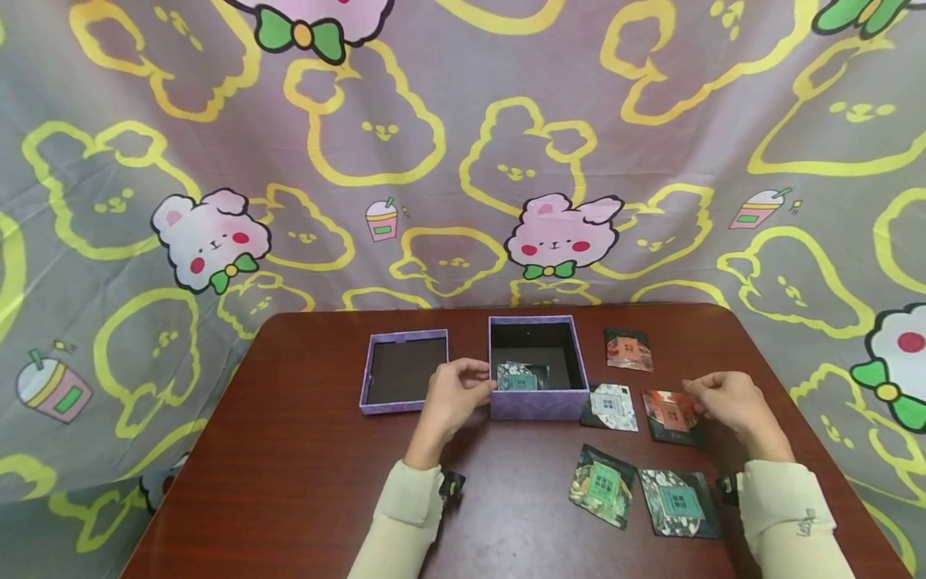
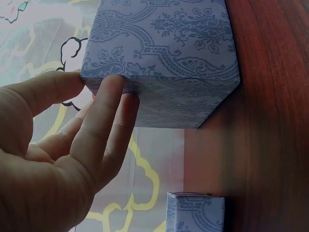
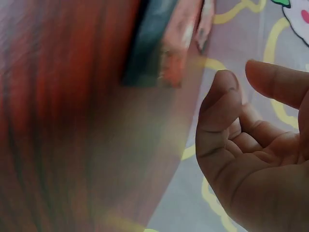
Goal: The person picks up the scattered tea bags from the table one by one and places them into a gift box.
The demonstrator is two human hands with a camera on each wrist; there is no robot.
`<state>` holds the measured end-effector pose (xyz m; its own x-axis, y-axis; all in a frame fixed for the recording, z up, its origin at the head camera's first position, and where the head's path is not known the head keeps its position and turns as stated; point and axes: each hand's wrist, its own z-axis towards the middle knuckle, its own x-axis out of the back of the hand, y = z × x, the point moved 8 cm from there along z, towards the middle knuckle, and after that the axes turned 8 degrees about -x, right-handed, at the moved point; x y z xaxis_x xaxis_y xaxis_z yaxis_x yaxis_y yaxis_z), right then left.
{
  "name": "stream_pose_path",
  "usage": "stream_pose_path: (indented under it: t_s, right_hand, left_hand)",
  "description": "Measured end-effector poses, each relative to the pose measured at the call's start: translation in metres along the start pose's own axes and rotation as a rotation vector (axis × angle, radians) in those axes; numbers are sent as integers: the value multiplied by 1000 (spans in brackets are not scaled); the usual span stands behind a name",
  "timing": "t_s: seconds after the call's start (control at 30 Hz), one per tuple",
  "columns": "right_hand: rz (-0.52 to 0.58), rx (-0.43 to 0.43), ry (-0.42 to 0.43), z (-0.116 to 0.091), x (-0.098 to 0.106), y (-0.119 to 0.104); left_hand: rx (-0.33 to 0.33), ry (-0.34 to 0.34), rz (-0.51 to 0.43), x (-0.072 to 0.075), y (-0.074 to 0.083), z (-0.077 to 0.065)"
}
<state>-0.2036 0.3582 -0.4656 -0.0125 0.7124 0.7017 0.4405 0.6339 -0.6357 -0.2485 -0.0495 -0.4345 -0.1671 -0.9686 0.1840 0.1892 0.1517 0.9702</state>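
An open purple patterned box [image 1: 538, 404] stands with a teal-labelled packet [image 1: 522, 378] inside. My left hand [image 1: 457, 398] touches its near left corner. In the left wrist view the fingertips [image 2: 114, 83] rest against the outside of the patterned box [image 2: 164, 41], fingers fairly straight. Over the far right corner of a red packet [image 1: 669, 414] is my right hand [image 1: 731, 400]. The right wrist view has its fingers loosely bent, with a gap between thumb and index finger and nothing in it; the dark and red packet [image 3: 176, 53] lies apart from them there.
Left of the box lies its shallow purple lid [image 1: 396, 408], inside up. An orange packet [image 1: 628, 351] and a white packet [image 1: 612, 406] lie right of the box. Nearer me are a green packet [image 1: 604, 486] and a teal-labelled packet [image 1: 680, 504]. A patterned curtain [image 1: 448, 201] hangs behind the table.
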Motion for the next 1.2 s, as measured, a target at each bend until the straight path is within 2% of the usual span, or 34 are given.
stream_pose_path:
  t_s: [0.43, 0.87, 1.2]
  right_hand:
    - [-10, -39, -20, 6, -5, 17]
    - [-99, -102, -10, 21, -6, 24]
    - [-171, -166, 43, 24, -5, 23]
  left_hand:
    - [1, -8, 3, 1, -2, -1]
    - [12, -7, 13, 1, 1, 0]
    - [8, -6, 8, 0, 1, 1]
